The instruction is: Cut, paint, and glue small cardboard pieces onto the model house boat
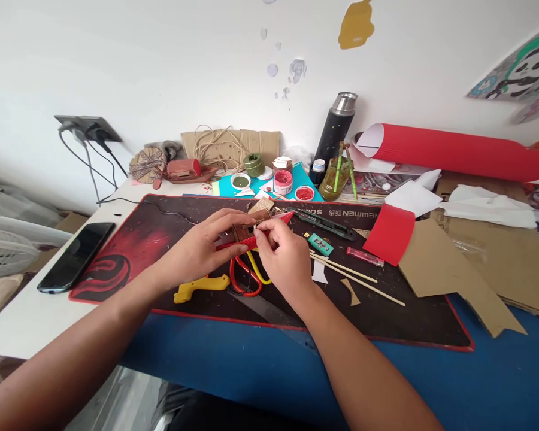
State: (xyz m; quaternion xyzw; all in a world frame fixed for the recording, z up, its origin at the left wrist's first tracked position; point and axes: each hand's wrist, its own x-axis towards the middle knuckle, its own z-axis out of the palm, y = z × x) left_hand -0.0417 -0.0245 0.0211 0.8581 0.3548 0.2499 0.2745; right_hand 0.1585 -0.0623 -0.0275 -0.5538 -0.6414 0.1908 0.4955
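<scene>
My left hand (pixel 218 242) is closed around the near end of a small boat-shaped craft (pixel 250 242), thumb along its red ribbed paper side. Brown card shows on its inner part, and a pointed red end sticks out past my fingers. My right hand (pixel 284 248) pinches with thumb and forefinger at the craft's upper edge; what lies between the fingertips is too small to make out. Just below the hands lie red-and-yellow-handled scissors (pixel 245 278) and a yellow glue gun-like tool (pixel 202 287), partly covered by my left hand.
On the dark desk mat (pixel 399 323) lie a black utility knife (pixel 326 225), thin wooden sticks (pixel 363 285) and a red tube (pixel 365 257). Paint pots (pixel 282 181) and a thermos (pixel 336 126) stand behind. Cardboard (pixel 458 269) is at right, a phone (pixel 76 256) at left.
</scene>
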